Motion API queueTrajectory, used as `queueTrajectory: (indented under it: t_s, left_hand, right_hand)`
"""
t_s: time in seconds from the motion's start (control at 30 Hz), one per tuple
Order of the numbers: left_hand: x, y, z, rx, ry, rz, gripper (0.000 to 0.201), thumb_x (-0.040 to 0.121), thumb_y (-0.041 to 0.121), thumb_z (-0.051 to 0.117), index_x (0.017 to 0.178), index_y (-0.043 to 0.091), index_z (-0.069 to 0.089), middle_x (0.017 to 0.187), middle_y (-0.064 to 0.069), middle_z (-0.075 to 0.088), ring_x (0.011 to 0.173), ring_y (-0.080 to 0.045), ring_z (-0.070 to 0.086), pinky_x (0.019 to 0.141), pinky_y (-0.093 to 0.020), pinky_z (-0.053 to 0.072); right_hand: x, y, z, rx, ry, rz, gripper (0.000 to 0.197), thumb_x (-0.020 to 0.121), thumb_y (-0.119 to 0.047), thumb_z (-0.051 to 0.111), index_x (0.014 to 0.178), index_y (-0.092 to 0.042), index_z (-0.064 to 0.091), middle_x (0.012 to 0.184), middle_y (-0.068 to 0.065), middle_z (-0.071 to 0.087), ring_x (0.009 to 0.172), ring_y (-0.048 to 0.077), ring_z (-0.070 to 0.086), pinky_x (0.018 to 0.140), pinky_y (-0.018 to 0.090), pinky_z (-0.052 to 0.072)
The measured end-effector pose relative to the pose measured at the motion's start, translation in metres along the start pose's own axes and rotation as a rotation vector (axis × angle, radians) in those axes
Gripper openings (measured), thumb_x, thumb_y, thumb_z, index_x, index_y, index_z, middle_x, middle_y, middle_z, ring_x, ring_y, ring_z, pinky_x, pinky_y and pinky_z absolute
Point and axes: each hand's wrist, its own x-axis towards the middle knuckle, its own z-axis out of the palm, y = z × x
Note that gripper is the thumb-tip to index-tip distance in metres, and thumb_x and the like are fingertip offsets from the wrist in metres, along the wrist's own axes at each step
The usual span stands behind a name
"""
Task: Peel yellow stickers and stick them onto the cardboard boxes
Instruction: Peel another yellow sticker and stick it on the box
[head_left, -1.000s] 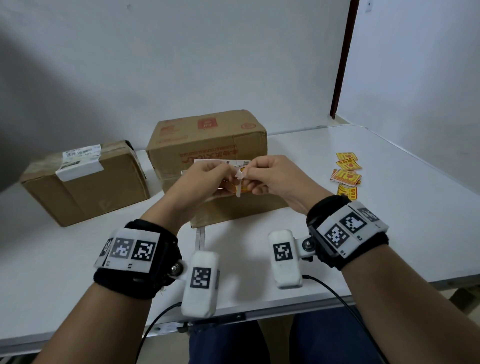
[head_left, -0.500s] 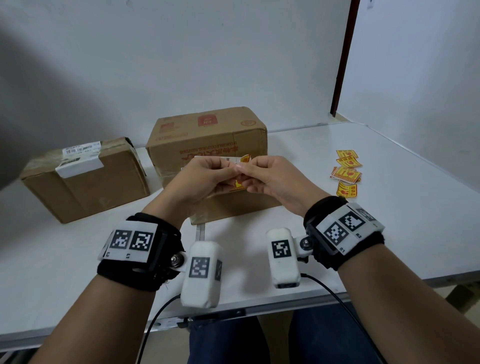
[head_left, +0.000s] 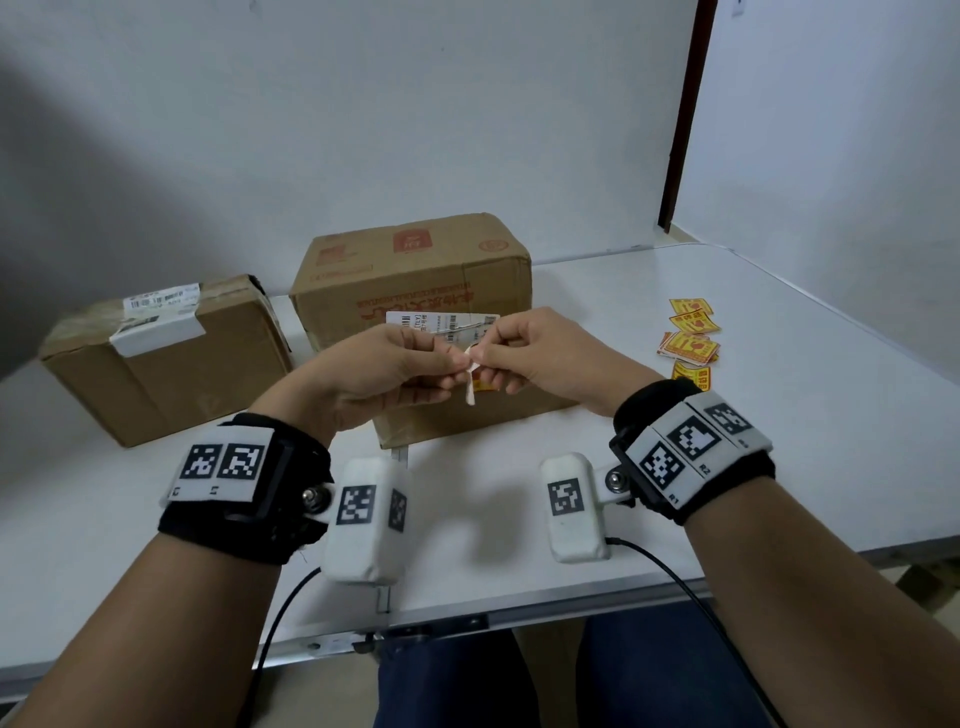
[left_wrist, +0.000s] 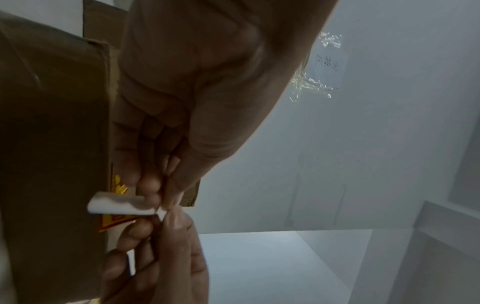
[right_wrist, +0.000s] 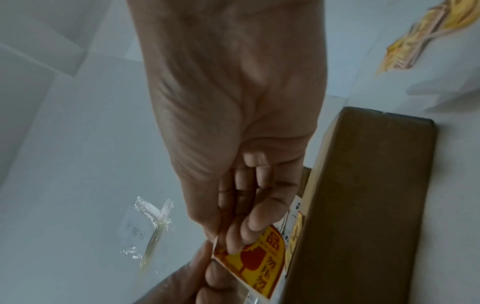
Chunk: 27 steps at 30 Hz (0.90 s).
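I've got both hands up over the middle of the desk (head_left: 779, 415), in front of the bigger cardboard box (head_left: 415, 275). My right hand (head_left: 540, 348) pinches the yellow sticker (right_wrist: 257, 265) at its corner, and my left hand (head_left: 374, 374) pinches the white backing strip (left_wrist: 116, 205) (curled, hanging free). The smaller box (head_left: 171, 374) sits towards the left edge; the spare stickers (head_left: 691, 338) lie near the right edge.

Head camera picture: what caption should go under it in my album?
Both hands peel a yellow sticker before two cardboard boxes.
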Motion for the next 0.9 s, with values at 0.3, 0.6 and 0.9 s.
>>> queueTrajectory:
  t_s: [0.3, 0.6, 0.9]
  left_hand:
    - [-0.006, 0.005, -0.015, -0.002, -0.034, -0.073, 0.01, 0.078, 0.011, 0.067, 0.085, 0.005, 0.069, 0.076, -0.005, 0.067, 0.068, -0.009, 0.062, 0.066, -0.018, 0.056]
    - [-0.006, 0.003, -0.015, -0.165, 0.035, -0.053, 0.011, 0.074, 0.003, 0.063, 0.085, 0.001, 0.061, 0.07, -0.009, 0.064, 0.062, -0.01, 0.065, 0.06, -0.017, 0.057]
    - [-0.003, 0.012, 0.001, -0.018, 0.177, 0.093, 0.008, 0.086, 0.01, 0.068, 0.092, 0.004, 0.066, 0.075, -0.013, 0.067, 0.065, -0.017, 0.068, 0.064, -0.024, 0.059]
  right_hand:
    - [-0.001, 0.005, 0.0, 0.081, -0.004, 0.015, 0.013, 0.093, -0.014, 0.062, 0.082, -0.011, 0.068, 0.068, -0.001, 0.067, 0.057, 0.002, 0.059, 0.059, 0.013, 0.05]
    - [-0.001, 0.012, -0.002, 0.173, 0.011, 0.042, 0.015, 0.093, -0.01, 0.061, 0.096, 0.004, 0.065, 0.067, 0.001, 0.064, 0.056, 0.004, 0.056, 0.058, 0.013, 0.048]
    - [0.002, 0.006, 0.002, 0.07, 0.053, 0.01, 0.011, 0.093, -0.014, 0.06, 0.089, -0.009, 0.068, 0.074, -0.001, 0.07, 0.067, 0.005, 0.064, 0.067, 0.017, 0.053]
